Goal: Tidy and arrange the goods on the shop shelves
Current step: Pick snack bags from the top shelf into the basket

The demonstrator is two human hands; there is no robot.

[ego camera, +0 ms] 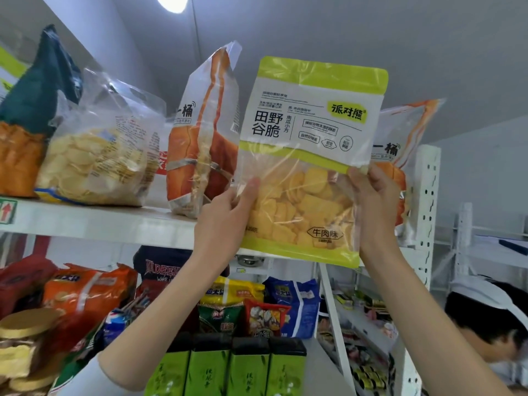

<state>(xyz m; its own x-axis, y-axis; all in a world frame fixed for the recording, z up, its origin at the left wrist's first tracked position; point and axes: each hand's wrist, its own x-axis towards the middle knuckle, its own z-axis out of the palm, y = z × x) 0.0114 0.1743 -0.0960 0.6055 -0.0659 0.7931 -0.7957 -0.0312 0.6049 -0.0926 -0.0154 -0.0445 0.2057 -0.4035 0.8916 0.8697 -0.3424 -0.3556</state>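
Nearest, left hand [225, 214] and right hand [375, 195] grip green snack bag [311, 124]; orange bag [411, 167] behind half hidden

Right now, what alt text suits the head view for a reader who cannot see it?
A person holds a green snack bag up before the top shelf, left hand gripping its left edge, right hand its right. An orange bag stands on that shelf.
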